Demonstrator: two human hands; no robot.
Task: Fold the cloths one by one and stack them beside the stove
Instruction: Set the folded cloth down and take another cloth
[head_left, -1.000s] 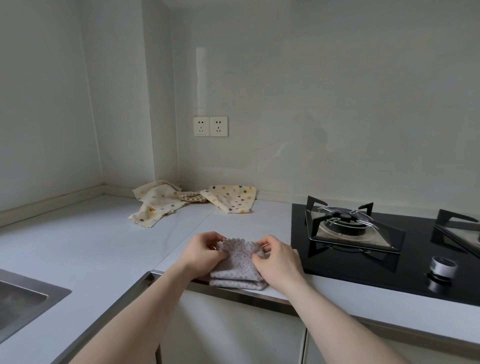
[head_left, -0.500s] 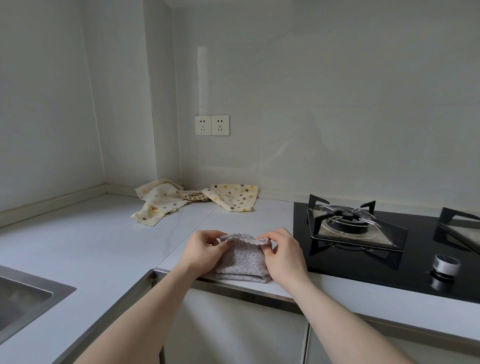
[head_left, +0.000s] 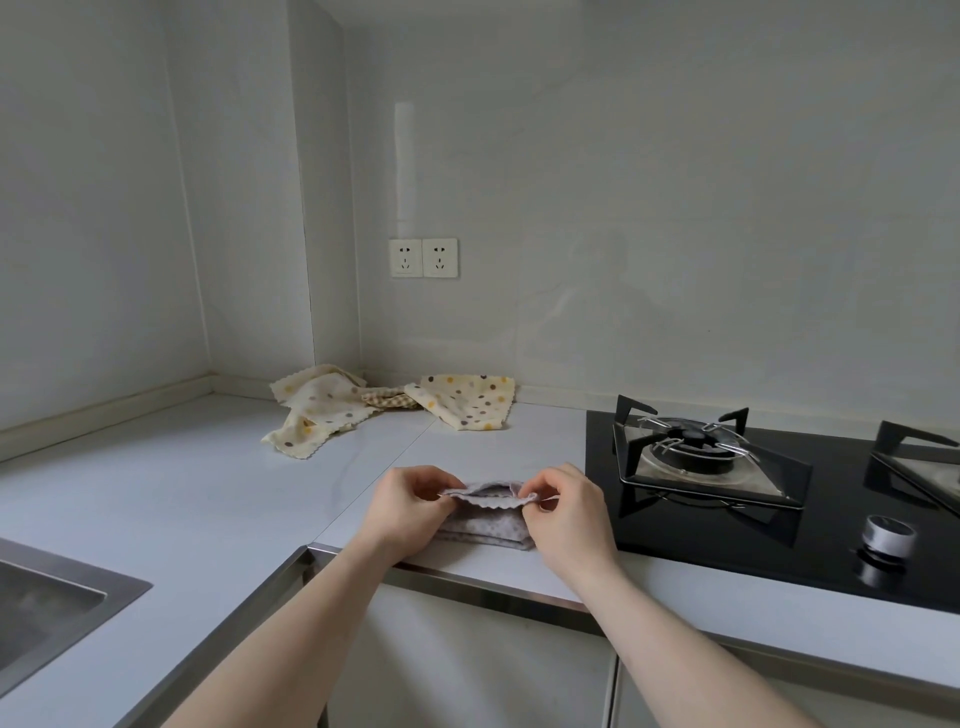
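A double wall socket sits on the back wall, and that's our landmark. Down and far to the left of the socket, a steel sink cuts into the white countertop at the frame's edge (only a corner of the basin shows). Straight below the socket, under the counter's metal front trim, pale cabinet doors face us. Left of the socket, a boxed column fills the corner of the wall.
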